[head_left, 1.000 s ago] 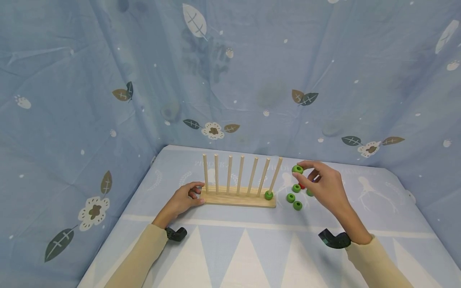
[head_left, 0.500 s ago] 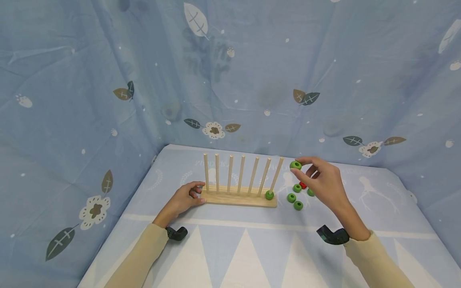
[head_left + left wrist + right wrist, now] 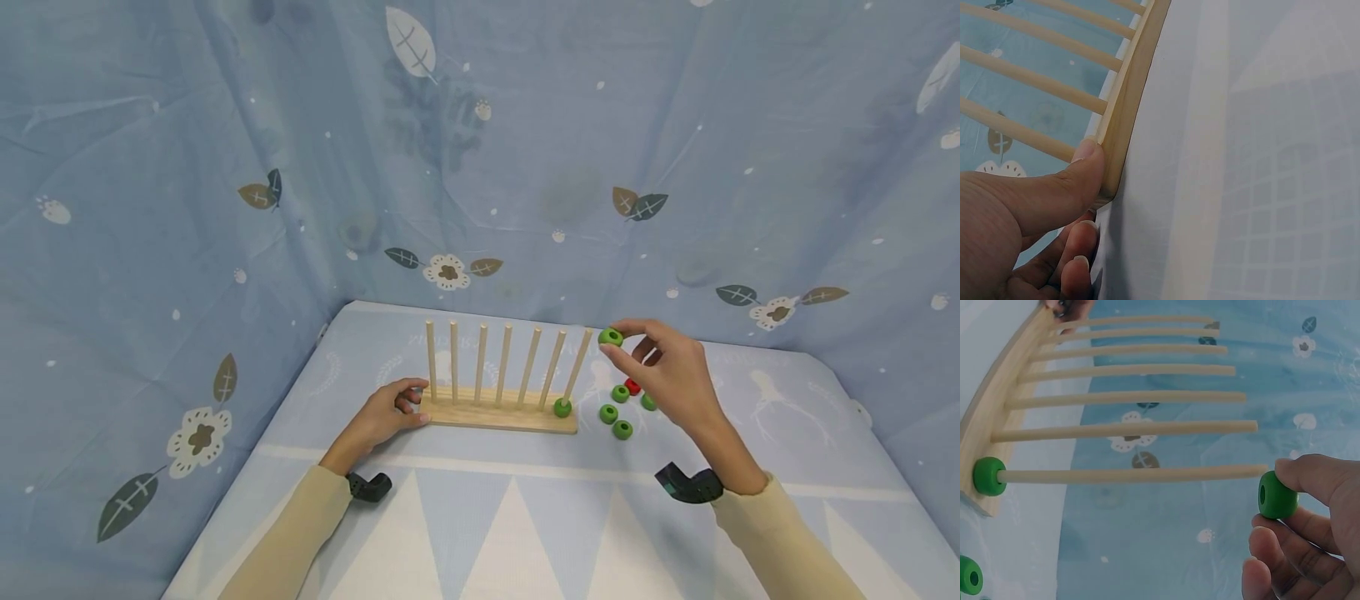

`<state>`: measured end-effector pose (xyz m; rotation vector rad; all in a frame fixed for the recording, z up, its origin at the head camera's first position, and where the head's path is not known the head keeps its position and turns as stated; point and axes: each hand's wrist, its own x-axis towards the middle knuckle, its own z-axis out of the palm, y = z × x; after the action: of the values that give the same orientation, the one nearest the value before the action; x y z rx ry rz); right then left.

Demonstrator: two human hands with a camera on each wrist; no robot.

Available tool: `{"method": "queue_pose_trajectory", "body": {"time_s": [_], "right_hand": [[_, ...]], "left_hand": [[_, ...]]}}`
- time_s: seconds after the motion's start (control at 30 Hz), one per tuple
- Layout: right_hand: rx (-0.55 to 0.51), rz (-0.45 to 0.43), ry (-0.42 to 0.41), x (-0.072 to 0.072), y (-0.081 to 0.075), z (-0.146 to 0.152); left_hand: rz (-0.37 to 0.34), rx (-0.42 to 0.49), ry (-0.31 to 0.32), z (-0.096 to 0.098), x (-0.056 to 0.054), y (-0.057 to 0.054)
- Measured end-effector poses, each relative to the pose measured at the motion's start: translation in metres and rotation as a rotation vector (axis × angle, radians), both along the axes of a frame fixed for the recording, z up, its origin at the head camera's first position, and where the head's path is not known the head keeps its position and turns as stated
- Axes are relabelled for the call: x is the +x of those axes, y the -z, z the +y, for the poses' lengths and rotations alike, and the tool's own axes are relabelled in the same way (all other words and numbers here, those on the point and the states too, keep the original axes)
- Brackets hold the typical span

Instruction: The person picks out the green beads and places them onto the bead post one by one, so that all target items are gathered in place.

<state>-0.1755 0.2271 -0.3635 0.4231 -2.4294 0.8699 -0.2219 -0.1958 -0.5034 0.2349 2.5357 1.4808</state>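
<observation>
A wooden pegboard (image 3: 495, 416) with several upright pegs stands on the table. My left hand (image 3: 385, 414) grips its left end, thumb on the front edge, as the left wrist view also shows. A green bead (image 3: 562, 408) sits at the foot of the rightmost peg (image 3: 577, 367). My right hand (image 3: 671, 367) pinches another green bead (image 3: 611, 337) between thumb and fingers. This bead is beside the top of the rightmost peg; in the right wrist view its hole (image 3: 1263, 494) shows, just off the peg's tip.
Several loose green beads (image 3: 608, 413) and a red bead (image 3: 633, 387) lie on the table right of the board, below my right hand. Patterned blue cloth (image 3: 525, 167) hangs behind and at the sides of the table (image 3: 465, 517).
My right hand has moved a little left and up with its green bead, closer to the top of the rightmost peg. The left hand has stayed on the board's end.
</observation>
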Motion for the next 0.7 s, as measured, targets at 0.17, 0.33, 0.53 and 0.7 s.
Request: {"method": "queue_pose_trajectory", "body": {"time_s": [0.17, 0.33, 0.53, 0.7], "right_hand": [[-0.011, 0.017, -0.02, -0.0007, -0.0046, -0.0041], [-0.024, 0.029, -0.042, -0.0009, -0.007, -0.0061], [-0.025, 0.036, -0.055, -0.0018, -0.0084, -0.0079], [-0.03, 0.037, -0.065, -0.0029, -0.0102, -0.0099]], "left_hand": [[-0.001, 0.007, 0.003, -0.0001, 0.0006, -0.0008], [0.003, -0.004, 0.002, -0.0003, 0.0002, -0.0002], [0.004, -0.004, 0.004, 0.0004, -0.0001, -0.0001], [0.005, -0.005, 0.003, 0.0006, 0.0005, -0.0014]]}}
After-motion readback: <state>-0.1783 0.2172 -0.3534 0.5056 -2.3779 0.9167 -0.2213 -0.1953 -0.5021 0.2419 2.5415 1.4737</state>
